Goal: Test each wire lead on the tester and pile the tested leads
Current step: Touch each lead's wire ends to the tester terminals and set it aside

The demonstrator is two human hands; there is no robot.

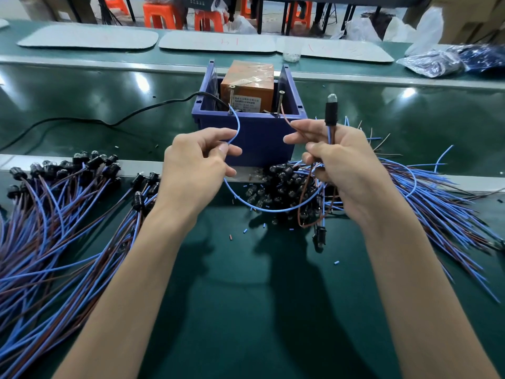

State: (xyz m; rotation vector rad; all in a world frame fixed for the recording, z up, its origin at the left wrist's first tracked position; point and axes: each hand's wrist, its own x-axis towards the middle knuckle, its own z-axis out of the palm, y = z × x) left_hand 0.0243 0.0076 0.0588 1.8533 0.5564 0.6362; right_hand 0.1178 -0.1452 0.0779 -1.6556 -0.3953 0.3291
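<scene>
Left grip [196, 160] pinches wire [238, 124], green bench [246, 296], stools [161, 16]

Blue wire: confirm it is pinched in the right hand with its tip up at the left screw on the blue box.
Wrong on the hand. The head view shows the left hand pinching the blue wire; the right hand holds the brown wire and the lamp holder. The rest stands: its tip is up at the left screw on the blue box.
</scene>
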